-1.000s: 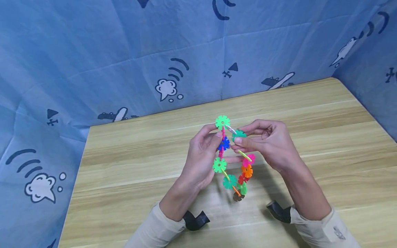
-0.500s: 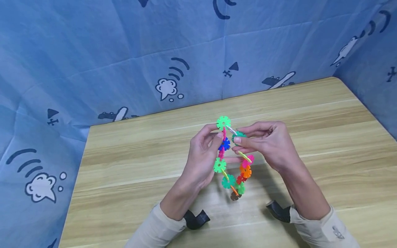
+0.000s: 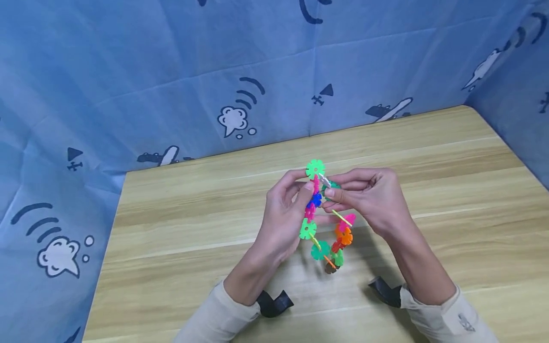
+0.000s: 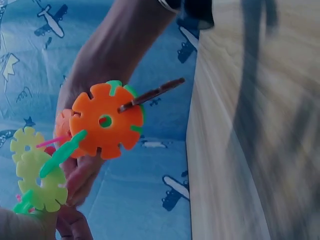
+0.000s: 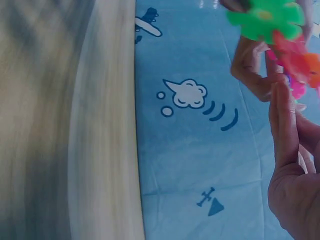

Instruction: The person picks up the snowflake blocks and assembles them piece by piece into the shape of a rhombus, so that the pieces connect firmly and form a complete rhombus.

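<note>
A loop of notched plastic linking discs hangs between both hands in the head view. My left hand pinches its left side near the blue disc, below the light green disc at the top. With thumb and fingers, my right hand pinches the teal disc, which the thumb partly covers. A silvery disc bridges the light green and teal ones. Lowest hangs a brown disc. An orange disc fills the left wrist view's middle; a green disc tops the right wrist view.
The loop is held above a wood-grain table. Behind it and at both sides hangs a blue printed cloth. Black curved pieces stick out at the cuffs, one by the left sleeve and one by the right sleeve.
My left hand and the top light green disc have shifted slightly right, closer to the right hand. The silvery disc has tilted. Both hands keep their pinch, and the hanging discs sway a little.
</note>
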